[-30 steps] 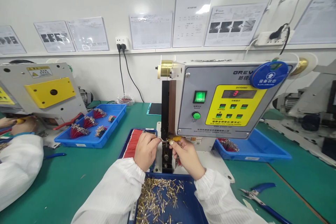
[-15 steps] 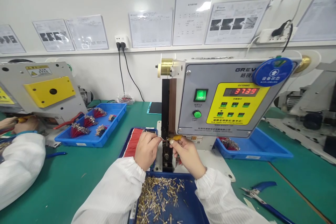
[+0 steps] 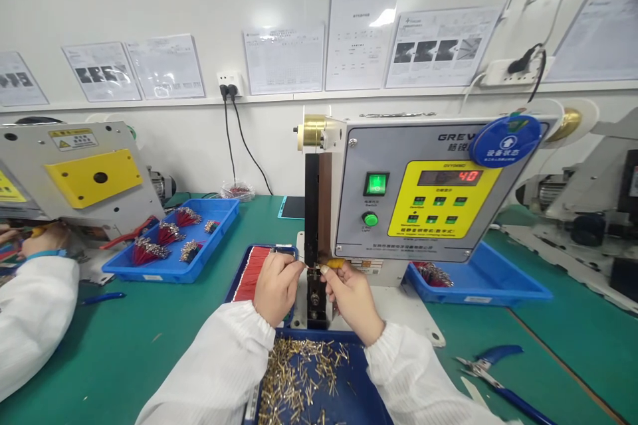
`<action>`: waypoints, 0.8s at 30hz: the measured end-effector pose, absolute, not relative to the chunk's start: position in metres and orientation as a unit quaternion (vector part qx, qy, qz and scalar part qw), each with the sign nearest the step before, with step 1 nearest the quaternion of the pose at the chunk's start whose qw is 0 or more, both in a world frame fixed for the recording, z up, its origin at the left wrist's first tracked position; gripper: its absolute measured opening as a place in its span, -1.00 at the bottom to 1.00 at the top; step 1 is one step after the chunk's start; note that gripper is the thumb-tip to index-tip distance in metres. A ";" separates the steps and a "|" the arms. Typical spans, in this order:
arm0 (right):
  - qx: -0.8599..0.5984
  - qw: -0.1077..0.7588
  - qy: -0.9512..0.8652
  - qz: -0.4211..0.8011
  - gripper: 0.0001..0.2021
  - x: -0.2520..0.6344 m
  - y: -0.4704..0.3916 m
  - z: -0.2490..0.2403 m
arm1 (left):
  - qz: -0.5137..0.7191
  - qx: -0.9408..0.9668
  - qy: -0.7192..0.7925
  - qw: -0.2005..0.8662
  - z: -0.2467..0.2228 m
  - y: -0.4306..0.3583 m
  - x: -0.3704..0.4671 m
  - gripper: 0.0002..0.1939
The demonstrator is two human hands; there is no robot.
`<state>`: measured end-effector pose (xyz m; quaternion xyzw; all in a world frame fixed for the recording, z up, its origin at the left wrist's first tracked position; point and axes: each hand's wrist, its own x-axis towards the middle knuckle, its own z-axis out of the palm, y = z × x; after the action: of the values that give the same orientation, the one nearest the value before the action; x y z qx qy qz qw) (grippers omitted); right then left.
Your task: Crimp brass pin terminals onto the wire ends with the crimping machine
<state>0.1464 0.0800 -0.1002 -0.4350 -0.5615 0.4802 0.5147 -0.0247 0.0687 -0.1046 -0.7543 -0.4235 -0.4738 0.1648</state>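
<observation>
My left hand (image 3: 277, 285) is closed, thumb and forefinger pinching a thin wire at the black crimping head (image 3: 312, 212) of the machine. From the other side my right hand (image 3: 351, 295) reaches the same spot, its thumb and forefinger pressed together. A yellow finger cot (image 3: 335, 263) covers one of its fingers. Whatever small piece sits between those fingertips is too small to make out. Just left of my left hand, red wires (image 3: 253, 272) lie in rows in a dark blue tray. Below my wrists, loose gold metal pins (image 3: 299, 372) fill part of a navy tray (image 3: 359, 372).
The crimping machine (image 3: 371, 146) stands right of the hands. A blue bin with wire bundles (image 3: 189, 255) is at left, another blue bin (image 3: 498, 279) at right. Blue-handled cutters (image 3: 491, 368) lie front right. A co-worker's sleeve (image 3: 37, 325) shows at far left.
The machine's red display has gone from 37.39 to 40. Both hands keep nearly the same pose at the crimping head. The view has shifted slightly.
</observation>
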 end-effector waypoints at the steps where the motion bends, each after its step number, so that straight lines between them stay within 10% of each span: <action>1: -0.434 0.520 -0.566 0.470 -0.58 0.146 0.081 -0.103 | -0.472 -0.755 -0.425 0.165 -0.105 0.069 -0.025 -0.82; 24: -0.440 0.511 -0.598 0.433 -0.66 0.143 0.079 -0.109 | -0.450 -0.763 -0.437 0.157 -0.104 0.067 -0.023 -0.82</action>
<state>0.1430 0.0789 -0.1085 -0.4404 -0.5982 0.4326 0.5109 -0.0235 0.0672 -0.1041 -0.7626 -0.4371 -0.4502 0.1571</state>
